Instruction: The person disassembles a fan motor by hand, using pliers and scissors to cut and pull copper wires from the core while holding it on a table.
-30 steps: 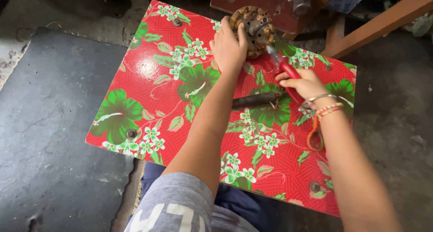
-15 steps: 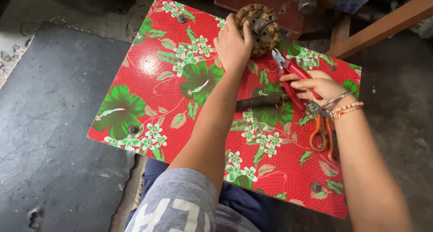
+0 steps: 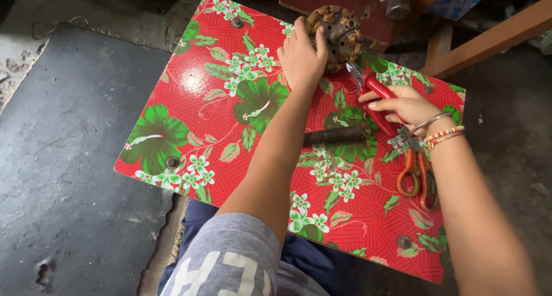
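Scissors (image 3: 415, 178) lie nearest me, idle on the table (image 3: 172, 100). My right hand (image 3: 402, 105) grips red pliers (image 3: 374, 97); my left hand (image 3: 302, 57) clasps the stator (image 3: 336, 31) at the far edge. Risk: jaws slipping off, nicking fingers.

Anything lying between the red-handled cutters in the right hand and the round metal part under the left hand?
Nothing visible: the cutters in the right hand point at the round metal part held by the left hand, over bare tabletop.

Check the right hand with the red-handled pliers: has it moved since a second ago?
Yes. The right hand has brought the red-handled pliers up the floral tabletop, away from the dark rod and toward the round metal part.
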